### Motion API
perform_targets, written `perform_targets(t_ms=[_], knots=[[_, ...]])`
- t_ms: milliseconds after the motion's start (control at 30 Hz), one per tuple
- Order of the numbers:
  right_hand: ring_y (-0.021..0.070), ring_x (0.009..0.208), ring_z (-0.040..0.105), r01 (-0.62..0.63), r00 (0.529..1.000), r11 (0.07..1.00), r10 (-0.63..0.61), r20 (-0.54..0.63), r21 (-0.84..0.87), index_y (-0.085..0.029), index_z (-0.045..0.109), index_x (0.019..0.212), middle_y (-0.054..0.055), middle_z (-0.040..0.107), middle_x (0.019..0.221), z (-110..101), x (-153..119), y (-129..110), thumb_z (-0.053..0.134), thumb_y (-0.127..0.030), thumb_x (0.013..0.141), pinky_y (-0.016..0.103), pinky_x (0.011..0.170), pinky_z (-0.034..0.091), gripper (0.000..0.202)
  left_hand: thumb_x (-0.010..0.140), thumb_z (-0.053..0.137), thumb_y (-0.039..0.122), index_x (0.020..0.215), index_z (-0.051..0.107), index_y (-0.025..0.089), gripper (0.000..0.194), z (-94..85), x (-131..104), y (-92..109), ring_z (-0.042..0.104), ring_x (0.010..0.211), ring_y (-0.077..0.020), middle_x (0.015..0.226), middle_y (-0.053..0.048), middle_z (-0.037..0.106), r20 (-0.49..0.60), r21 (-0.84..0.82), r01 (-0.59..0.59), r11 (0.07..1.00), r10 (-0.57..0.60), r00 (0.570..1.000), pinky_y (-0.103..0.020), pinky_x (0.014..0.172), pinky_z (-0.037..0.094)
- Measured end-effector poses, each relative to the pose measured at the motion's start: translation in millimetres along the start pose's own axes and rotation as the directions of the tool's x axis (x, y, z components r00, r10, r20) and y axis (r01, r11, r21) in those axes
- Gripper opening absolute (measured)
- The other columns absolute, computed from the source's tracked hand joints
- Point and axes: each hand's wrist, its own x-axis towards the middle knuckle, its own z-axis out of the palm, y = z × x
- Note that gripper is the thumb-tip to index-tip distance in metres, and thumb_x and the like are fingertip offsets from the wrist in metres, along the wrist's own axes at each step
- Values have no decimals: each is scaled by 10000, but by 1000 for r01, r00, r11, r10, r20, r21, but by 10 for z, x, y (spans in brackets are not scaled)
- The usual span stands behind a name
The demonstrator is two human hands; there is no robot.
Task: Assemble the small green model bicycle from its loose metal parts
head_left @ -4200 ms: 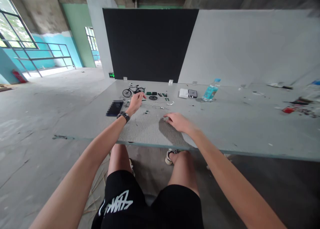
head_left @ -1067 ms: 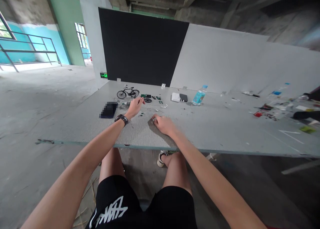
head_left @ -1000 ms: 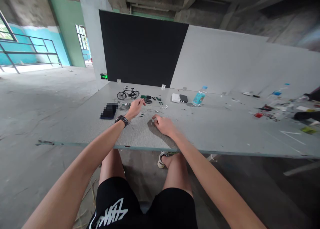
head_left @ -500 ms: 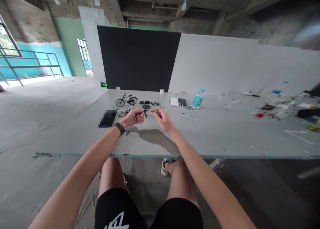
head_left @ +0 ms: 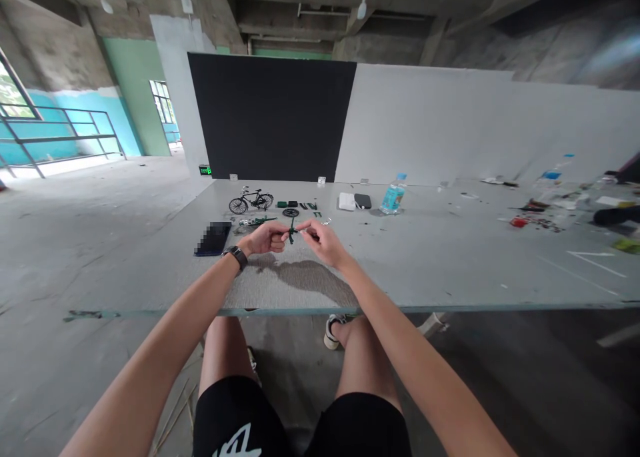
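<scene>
Over the table, my left hand [head_left: 267, 238] is closed, pinching a small, thin dark green bicycle part [head_left: 293, 237] between thumb and fingers. My right hand [head_left: 324, 242] is at the part's right side, its thumb and index finger drawn together against or very near it. Whether a tiny piece is in those fingers is too small to tell. Just beyond my hands lie a loose black model wheel [head_left: 291, 212], a dark green and silver piece [head_left: 256, 222] and several small green parts [head_left: 283, 204]. A finished-looking black model bicycle [head_left: 251, 202] stands to their left.
A dark tablet-like device [head_left: 214, 238] lies left of my left hand. Behind to the right are a white item [head_left: 346, 202], a dark grey item [head_left: 363, 201] and a water bottle [head_left: 393, 197]. Clutter with a red piece [head_left: 519, 222] lies far right. The table's front edge [head_left: 300, 310] crosses above my knees.
My right hand has moved left, bringing its fingertips up to the green part. My left hand still holds that part, now slightly lower. The view has shifted a little.
</scene>
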Motion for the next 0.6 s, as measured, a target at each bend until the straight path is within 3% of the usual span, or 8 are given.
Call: perform_targets(t_ms=[467,600], knots=[[133,545,380,85,995,993,-81,-54,79,-203,583,1071,-50,423,614,70,3,150,443,-394,1024,266,559,293,242,878,607,346,602,577,148,341,12,-7,16,146,396,-73,454,90,153,49,-47,37,998,-35,998,-209,402,228],[142,578,429,70,995,994,-64,-72,85,-217,562,1029,-27,481,666,91,8,198,472,-426,1014,272,567,321,228,898,588,337,607,576,145,349,20,-9,13,148,395,-73,460,89,161,45,-52,52,997,-50,998,-209,403,225]])
